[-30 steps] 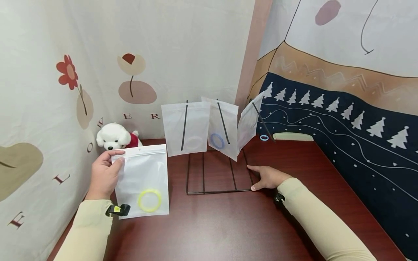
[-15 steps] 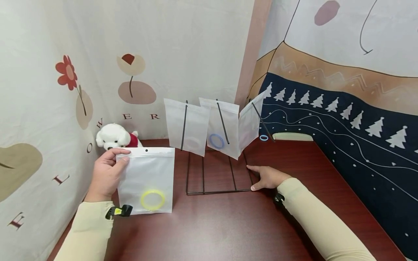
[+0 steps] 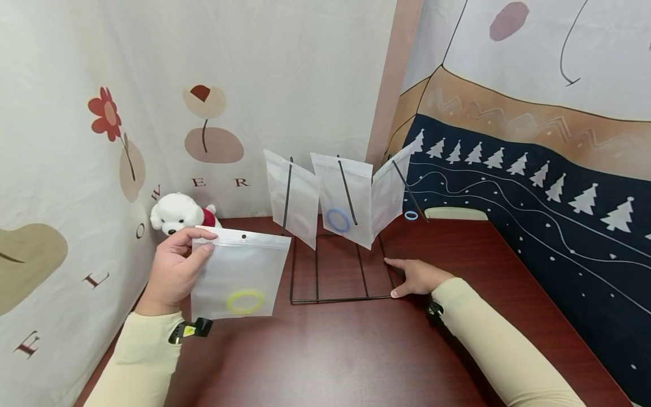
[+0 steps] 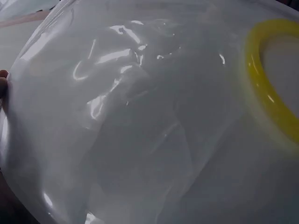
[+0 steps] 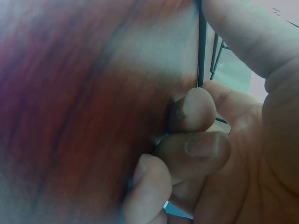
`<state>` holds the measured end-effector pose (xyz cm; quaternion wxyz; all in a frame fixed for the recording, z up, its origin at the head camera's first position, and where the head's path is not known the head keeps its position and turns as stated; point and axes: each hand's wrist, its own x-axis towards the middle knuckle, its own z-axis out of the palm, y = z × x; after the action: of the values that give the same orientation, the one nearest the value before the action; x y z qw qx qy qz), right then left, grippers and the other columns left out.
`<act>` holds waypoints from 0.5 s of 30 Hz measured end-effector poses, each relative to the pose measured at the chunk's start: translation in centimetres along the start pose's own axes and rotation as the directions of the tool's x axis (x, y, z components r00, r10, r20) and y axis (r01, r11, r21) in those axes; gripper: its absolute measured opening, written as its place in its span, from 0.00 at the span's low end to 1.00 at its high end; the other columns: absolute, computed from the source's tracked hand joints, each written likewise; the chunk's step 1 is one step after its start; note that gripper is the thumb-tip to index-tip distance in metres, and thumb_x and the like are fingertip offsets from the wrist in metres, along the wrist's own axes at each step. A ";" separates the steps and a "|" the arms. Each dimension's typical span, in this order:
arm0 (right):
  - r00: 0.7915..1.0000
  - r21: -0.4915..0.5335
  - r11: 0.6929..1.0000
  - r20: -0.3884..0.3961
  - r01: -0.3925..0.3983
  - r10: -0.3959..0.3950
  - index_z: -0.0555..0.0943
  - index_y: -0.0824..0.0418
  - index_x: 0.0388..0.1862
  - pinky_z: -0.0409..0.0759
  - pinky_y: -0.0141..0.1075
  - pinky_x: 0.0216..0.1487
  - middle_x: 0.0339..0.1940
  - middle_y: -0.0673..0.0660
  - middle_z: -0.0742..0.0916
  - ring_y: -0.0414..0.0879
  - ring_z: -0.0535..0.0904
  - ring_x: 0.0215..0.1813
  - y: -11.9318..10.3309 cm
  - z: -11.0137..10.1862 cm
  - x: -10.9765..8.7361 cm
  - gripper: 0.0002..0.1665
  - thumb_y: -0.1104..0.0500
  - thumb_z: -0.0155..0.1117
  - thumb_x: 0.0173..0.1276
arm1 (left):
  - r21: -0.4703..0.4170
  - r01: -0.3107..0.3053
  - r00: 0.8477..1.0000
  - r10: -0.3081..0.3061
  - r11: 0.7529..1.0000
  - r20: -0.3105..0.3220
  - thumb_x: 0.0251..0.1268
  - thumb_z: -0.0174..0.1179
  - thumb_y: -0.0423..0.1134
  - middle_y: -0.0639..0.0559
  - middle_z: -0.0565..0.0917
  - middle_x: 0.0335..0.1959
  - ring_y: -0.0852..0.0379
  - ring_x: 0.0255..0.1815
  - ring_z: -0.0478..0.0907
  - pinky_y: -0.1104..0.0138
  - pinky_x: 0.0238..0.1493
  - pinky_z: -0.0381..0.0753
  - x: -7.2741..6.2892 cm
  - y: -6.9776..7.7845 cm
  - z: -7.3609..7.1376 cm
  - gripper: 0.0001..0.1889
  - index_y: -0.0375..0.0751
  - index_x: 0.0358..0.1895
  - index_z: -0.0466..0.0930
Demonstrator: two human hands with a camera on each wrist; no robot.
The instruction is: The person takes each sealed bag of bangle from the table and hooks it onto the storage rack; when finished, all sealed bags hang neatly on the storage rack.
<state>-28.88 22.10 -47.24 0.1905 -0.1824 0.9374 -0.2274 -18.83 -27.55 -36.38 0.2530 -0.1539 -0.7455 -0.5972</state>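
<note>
My left hand (image 3: 175,265) pinches the upper left corner of a clear zip bag (image 3: 239,271), which has a punched hole near its top and a yellow ring (image 3: 229,302) inside. Across the left wrist view the bag's film spreads wide, with the yellow ring (image 4: 257,79) at right. A black wire rack (image 3: 330,300) stands ahead, three similar bags hanging on its hooks: a left one (image 3: 292,198), a middle one (image 3: 333,181) with a blue ring, and a right one (image 3: 389,195). My right hand (image 3: 422,276) holds the rack's front right base corner between thumb and index finger.
Behind the left hand sits a white plush dog (image 3: 178,212) in red. A small blue ring (image 3: 411,216) shows by the right hook, beside a pale green curved item (image 3: 458,213). Printed cloth (image 3: 305,68) hangs around the reddish-brown table (image 3: 330,350).
The left hand has carried its bag rightward, toward the rack, and the bag's lower edge has risen. The left hanging bag has swivelled on its hook. The right hand stays put.
</note>
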 end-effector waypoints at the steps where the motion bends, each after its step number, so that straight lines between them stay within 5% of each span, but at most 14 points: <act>1: 1.000 0.000 1.000 0.000 0.003 -0.003 0.64 0.58 0.84 0.72 0.57 0.76 0.78 0.65 0.75 0.63 0.70 0.78 0.0 0.0 0.0 0.58 0.51 0.84 0.60 | -0.012 -0.013 1.000 0.014 1.000 0.012 0.68 0.59 0.18 0.56 0.82 0.22 0.63 0.22 0.76 0.72 0.24 0.73 0.0 0.2 0.1 0.09 0.28 0.45 0.85; 5: 1.000 -0.002 1.000 -0.001 0.016 -0.016 0.65 0.59 0.84 0.73 0.57 0.76 0.78 0.66 0.75 0.63 0.70 0.78 0.0 0.1 0.0 0.57 0.52 0.84 0.60 | -0.077 -0.060 0.997 0.063 0.995 0.047 0.67 0.58 0.16 0.55 0.74 0.16 0.61 0.18 0.70 0.69 0.21 0.68 0.2 0.7 0.6 0.10 0.28 0.45 0.85; 10: 1.000 -0.001 1.000 0.000 0.016 -0.016 0.65 0.59 0.84 0.72 0.56 0.76 0.78 0.66 0.75 0.63 0.70 0.78 0.1 0.1 0.0 0.58 0.51 0.84 0.60 | -0.183 -0.083 0.992 0.099 0.980 0.084 0.66 0.56 0.14 0.53 0.84 0.26 0.61 0.23 0.78 0.73 0.25 0.76 0.3 1.3 1.3 0.12 0.26 0.45 0.85; 15: 1.000 -0.001 1.000 0.001 0.016 -0.016 0.64 0.58 0.84 0.72 0.57 0.76 0.78 0.66 0.75 0.63 0.70 0.78 0.2 0.0 0.1 0.58 0.51 0.84 0.60 | -0.164 -0.111 0.988 0.126 0.980 0.083 0.65 0.57 0.14 0.55 0.80 0.22 0.63 0.18 0.70 0.71 0.21 0.70 0.2 2.1 2.2 0.13 0.29 0.44 0.87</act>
<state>-29.01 22.25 -47.42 0.1892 -0.1902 0.9359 -0.2281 -18.26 -24.95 -34.90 0.2401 -0.2457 -0.6959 -0.6306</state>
